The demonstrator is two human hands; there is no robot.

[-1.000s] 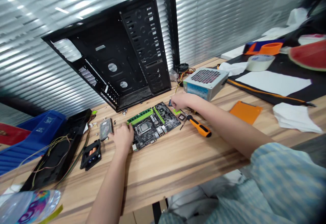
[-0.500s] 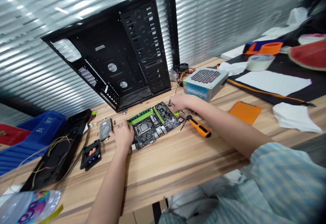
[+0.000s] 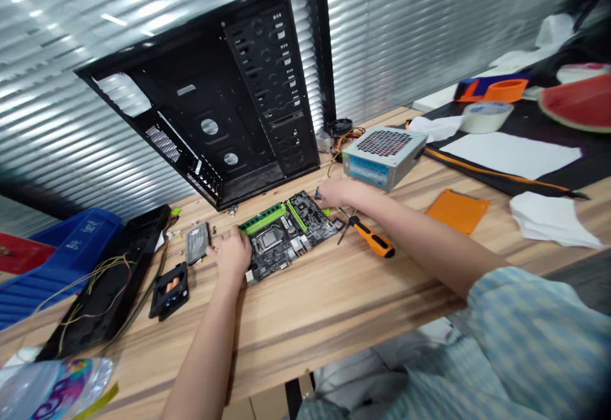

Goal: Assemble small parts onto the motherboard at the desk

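A dark motherboard (image 3: pixel 298 226) with green slots and a silver processor lies flat on the wooden table. My left hand (image 3: pixel 232 251) rests at its left edge, the fingers bent against the board and the thumb pointing left toward a small metal drive (image 3: pixel 197 242). Beyond the board's right end, my right hand (image 3: pixel 333 192) has its fingers curled down around something small and dark bluish, too small to make out. Just in front of that hand lies an orange and black screwdriver (image 3: pixel 372 237), beside small loose parts.
Behind the board stands an open black computer case (image 3: pixel 205 102). A power supply (image 3: pixel 386 156) sits at the back right, near an orange plate (image 3: pixel 458 211). On the left are a black fan bracket (image 3: pixel 170 291), a black panel with wires and a blue bin (image 3: pixel 71 248).
Both hands stay almost where they were. The right hand has shifted very slightly at the board's right end; the view has moved a little.
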